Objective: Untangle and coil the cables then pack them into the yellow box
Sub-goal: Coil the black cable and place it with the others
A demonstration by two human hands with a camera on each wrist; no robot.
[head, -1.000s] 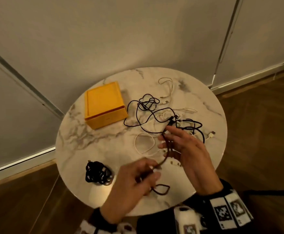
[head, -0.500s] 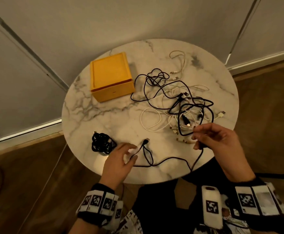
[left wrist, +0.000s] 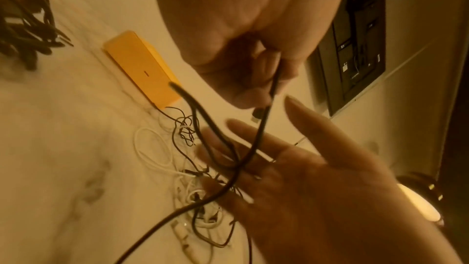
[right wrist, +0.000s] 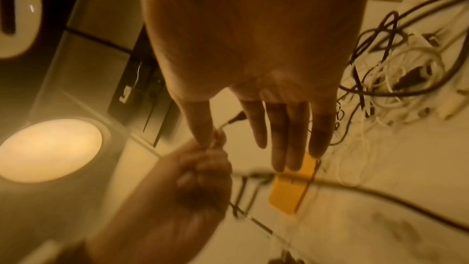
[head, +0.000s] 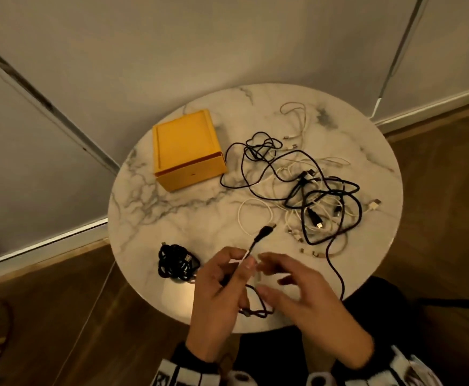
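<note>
A closed yellow box stands at the table's back left. To its right lies a tangle of black and white cables. My left hand pinches a black cable just behind its plug, which points up and away; the left wrist view shows the cable running out of my curled fingers. Its slack loops under both hands and trails right, back to the tangle. My right hand is beside the left with its fingers straight and spread, gripping nothing.
A coiled black cable sits near the front left edge of the round marble table. Loose small plugs lie right of my hands. Walls stand close behind the table, with wooden floor around it.
My left hand has lifted the plug end off the table. My right hand has let go of the cable and moved left, next to the left hand.
</note>
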